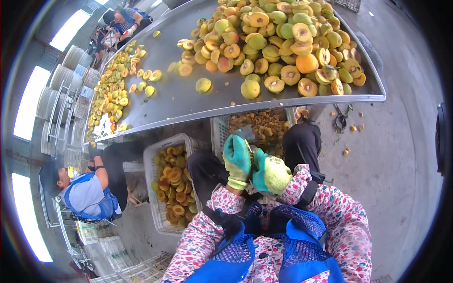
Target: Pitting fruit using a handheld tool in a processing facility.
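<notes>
Both my hands wear teal and yellow-green work gloves and meet low in front of my lap, below the table's near edge. My left hand [238,159] is closed, with its fingers curled toward the right hand. Beside it my right hand [271,172] is also closed, its thumb side turned to the left one. Something small shows between them, too hidden by the gloves to name. Just beyond the hands stands a crate [218,134] of brownish pits or scraps. A white crate [153,198] of yellow-orange fruit halves sits left of my knee.
The metal table [170,104] carries a big heap of halved yellow-green stone fruit [278,47] and a smaller pile [115,89] at left. A person [89,193] sits at the left; another person [125,23] works farther back. Fruit bits [353,128] lie on the floor at right.
</notes>
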Demonstrator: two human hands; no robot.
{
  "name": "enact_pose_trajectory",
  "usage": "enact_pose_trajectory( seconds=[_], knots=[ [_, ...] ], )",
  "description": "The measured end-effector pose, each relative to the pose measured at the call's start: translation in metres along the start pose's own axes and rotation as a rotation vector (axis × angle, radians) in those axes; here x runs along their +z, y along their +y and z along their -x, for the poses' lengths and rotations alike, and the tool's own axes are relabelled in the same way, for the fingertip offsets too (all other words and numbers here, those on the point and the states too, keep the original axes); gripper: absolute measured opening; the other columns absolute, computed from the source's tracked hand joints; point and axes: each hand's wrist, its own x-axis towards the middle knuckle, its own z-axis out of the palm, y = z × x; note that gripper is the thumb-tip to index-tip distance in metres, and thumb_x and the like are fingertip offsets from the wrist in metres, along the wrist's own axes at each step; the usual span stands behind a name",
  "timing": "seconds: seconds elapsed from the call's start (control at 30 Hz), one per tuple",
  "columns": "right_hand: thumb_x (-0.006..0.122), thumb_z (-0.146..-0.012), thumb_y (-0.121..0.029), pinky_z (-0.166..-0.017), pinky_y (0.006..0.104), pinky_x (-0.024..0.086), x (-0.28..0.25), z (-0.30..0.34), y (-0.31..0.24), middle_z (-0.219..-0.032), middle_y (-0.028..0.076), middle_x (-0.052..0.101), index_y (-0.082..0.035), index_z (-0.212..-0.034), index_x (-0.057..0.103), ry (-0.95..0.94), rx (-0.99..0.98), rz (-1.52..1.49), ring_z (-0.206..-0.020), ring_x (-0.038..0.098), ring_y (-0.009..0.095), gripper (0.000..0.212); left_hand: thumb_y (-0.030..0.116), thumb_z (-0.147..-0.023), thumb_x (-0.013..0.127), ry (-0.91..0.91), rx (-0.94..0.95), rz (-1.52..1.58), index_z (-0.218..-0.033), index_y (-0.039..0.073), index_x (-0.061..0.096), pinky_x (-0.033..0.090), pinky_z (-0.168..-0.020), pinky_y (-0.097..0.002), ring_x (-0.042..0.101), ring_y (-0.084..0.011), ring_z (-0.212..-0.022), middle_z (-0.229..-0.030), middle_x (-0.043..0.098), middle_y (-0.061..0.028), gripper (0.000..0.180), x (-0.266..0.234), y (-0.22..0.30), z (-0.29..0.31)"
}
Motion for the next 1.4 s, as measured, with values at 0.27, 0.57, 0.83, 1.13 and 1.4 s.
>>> enact_pose_trajectory(
  seconds=[0.27, 0.57, 0.83, 1.13, 1.4],
  knots=[
    [0.061, -0.074, -0.021, -0.064, 0.0467, 0.049, -0.043, 0.012, -0.036, -0.077, 0.021, 0.063, -0.002, -0.100, 0.054, -0.244, 0.059, -0.307, -0.071, 0.063, 0.040, 0.034, 0.023, -0.097, 0.051, -0.312, 0.860, -0.372, -0.115, 0.002, 0.055, 0.053, -0.071, -0.0324, 0.064, -0.0204, -0.081, -0.114, 0.062, -0.0154, 0.028, -0.024, 0.031, -0.010],
    [0.061, -0.073, -0.011, -0.048, 0.0462, 0.046, -0.022, 0.010, -0.006, -0.064, 0.020, 0.058, 0.000, -0.093, 0.047, 0.139, -0.466, 0.103, -0.057, 0.059, 0.039, 0.026, 0.046, -0.097, 0.044, -0.141, -0.286, 0.656, -0.115, 0.002, 0.054, 0.054, -0.077, -0.0353, 0.063, -0.0233, -0.087, -0.101, 0.062, -0.0111, 0.048, -0.005, 0.011, 0.013],
    [0.066, -0.071, -0.023, -0.059, 0.0470, 0.050, -0.050, 0.004, -0.047, -0.075, 0.021, 0.063, -0.006, -0.095, 0.056, -0.081, -0.112, -0.008, -0.072, 0.064, 0.040, 0.031, 0.022, -0.098, 0.048, -0.164, 0.231, 0.039, -0.118, 0.001, 0.053, 0.051, -0.076, -0.0321, 0.061, -0.0181, -0.087, -0.107, 0.063, -0.0105, 0.030, -0.012, 0.044, 0.004],
    [0.066, -0.075, -0.022, -0.055, 0.0428, 0.049, -0.032, -0.003, -0.022, -0.073, 0.018, 0.065, -0.001, -0.099, 0.055, 0.159, -0.242, 0.288, -0.063, 0.064, 0.033, 0.034, 0.023, -0.096, 0.047, -0.449, -0.290, 0.540, -0.099, -0.004, 0.062, 0.052, -0.068, -0.0279, 0.064, -0.0150, -0.078, -0.090, 0.068, -0.0095, 0.031, -0.002, 0.062, -0.035],
    [0.065, -0.075, -0.027, -0.059, 0.0357, 0.051, -0.034, -0.001, -0.033, -0.083, 0.012, 0.066, -0.003, -0.107, 0.056, -0.028, 0.022, 0.149, -0.068, 0.064, 0.025, 0.042, 0.023, -0.095, 0.049, -0.109, 0.291, -0.003, -0.098, -0.001, 0.065, 0.050, -0.068, -0.0279, 0.062, -0.0162, -0.074, -0.090, 0.067, -0.0097, 0.029, 0.013, 0.043, -0.018]
  ],
)
